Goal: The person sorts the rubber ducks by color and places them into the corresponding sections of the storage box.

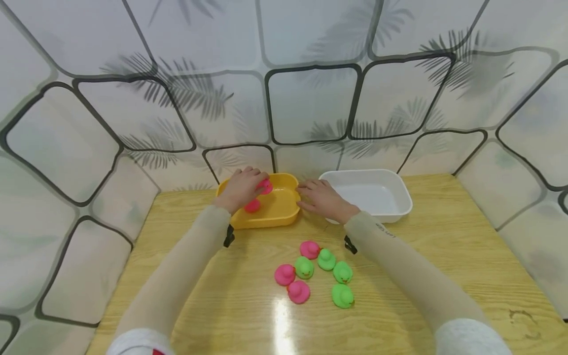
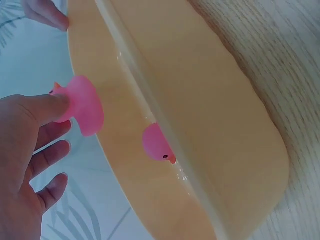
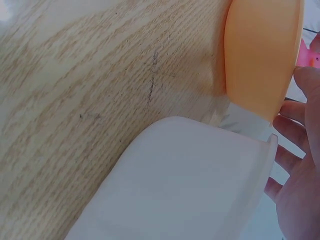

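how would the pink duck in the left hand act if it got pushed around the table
The pink duck is probably light, since the left hand only pinches it. Its smooth-looking surface may be slippery. It would likely slide rather than roll, as similar pink ducks appear upright on the table.

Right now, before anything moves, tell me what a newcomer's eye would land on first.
First, the bright pink and green toy ducks clustered on the wooden table, nearer the viewer than the trays. Next, the pink duck in the person's left grip, at the yellow tray, where a second pink duck lies.
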Tool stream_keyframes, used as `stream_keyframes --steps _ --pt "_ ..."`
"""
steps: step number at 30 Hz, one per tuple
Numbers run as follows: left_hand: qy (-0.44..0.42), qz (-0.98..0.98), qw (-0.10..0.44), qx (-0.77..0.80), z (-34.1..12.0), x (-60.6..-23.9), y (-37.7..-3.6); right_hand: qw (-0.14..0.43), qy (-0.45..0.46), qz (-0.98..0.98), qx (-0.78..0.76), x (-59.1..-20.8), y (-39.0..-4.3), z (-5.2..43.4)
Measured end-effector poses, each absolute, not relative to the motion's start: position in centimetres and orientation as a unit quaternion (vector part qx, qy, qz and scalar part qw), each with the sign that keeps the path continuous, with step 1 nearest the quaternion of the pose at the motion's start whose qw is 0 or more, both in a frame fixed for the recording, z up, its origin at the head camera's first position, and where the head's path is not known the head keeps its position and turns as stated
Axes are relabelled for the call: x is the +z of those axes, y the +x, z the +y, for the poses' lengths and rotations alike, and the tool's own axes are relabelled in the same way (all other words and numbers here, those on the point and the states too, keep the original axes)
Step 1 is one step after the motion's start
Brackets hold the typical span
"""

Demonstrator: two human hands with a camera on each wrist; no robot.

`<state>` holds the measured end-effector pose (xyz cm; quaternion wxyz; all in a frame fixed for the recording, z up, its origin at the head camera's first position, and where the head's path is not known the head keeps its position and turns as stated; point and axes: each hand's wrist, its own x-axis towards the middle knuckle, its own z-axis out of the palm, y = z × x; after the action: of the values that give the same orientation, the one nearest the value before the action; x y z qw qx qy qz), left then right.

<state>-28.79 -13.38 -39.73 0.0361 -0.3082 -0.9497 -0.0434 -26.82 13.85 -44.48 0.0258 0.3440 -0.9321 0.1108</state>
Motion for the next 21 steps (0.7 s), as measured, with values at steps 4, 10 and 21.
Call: stream_keyframes --steps 4,10,21 --pt "-0.31 -0.95 0.03 -0.033 -13.5 -40.2 -28.8 0.024 0.347 -0.931 0.112 -44.5 -26.8 13.7" --pt "-0.308 -0.951 0.009 -0.038 -13.7 -40.4 -28.2 0.02 0.346 -0.931 0.111 -44.6 -26.8 13.5" --pt "-0.381 -0.919 0.083 -0.055 -13.7 -40.5 -25.0 0.011 0.337 -0.936 0.106 -44.1 -26.6 13.6"
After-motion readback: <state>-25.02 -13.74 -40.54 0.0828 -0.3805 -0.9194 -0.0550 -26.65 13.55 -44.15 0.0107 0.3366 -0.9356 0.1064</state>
